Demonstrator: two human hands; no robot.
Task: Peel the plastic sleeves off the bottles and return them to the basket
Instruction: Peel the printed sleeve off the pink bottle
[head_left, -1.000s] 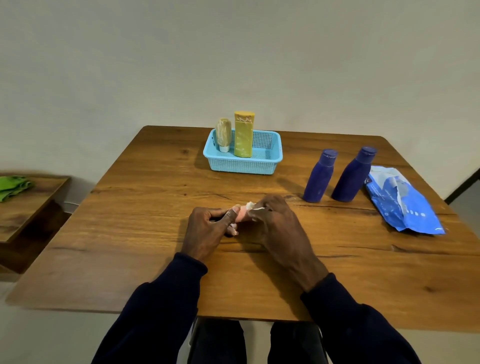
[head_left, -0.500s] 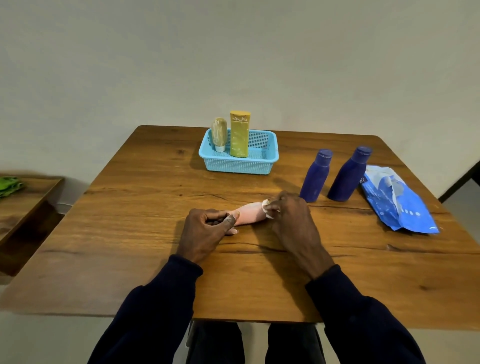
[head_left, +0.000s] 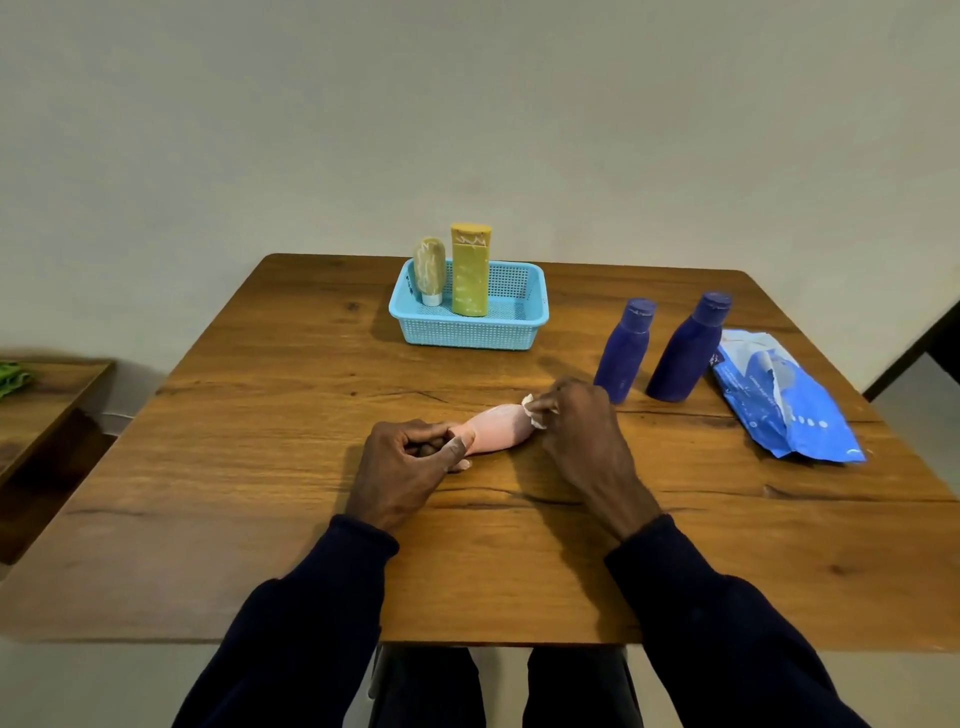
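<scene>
A small pink bottle (head_left: 496, 428) lies on its side at the middle of the wooden table (head_left: 260, 467). My left hand (head_left: 410, 465) grips its near left end. My right hand (head_left: 582, 421) pinches the white end of the bottle at its far right. A light blue basket (head_left: 470, 327) stands at the back of the table and holds a tall yellow bottle (head_left: 470, 273) and a smaller beige tube (head_left: 430, 270), both upright. Two dark blue bottles (head_left: 623, 351) (head_left: 688, 348) stand upright to the right of the basket.
A crumpled blue and white plastic sleeve (head_left: 779, 395) lies near the table's right edge, beside the blue bottles. A low wooden side table (head_left: 47, 400) with something green (head_left: 13, 376) on it stands to the left. A plain wall is behind.
My hands have drawn apart along the pink bottle: the right hand moved right to its white end, so most of its body now shows. The left hand keeps its grip.
</scene>
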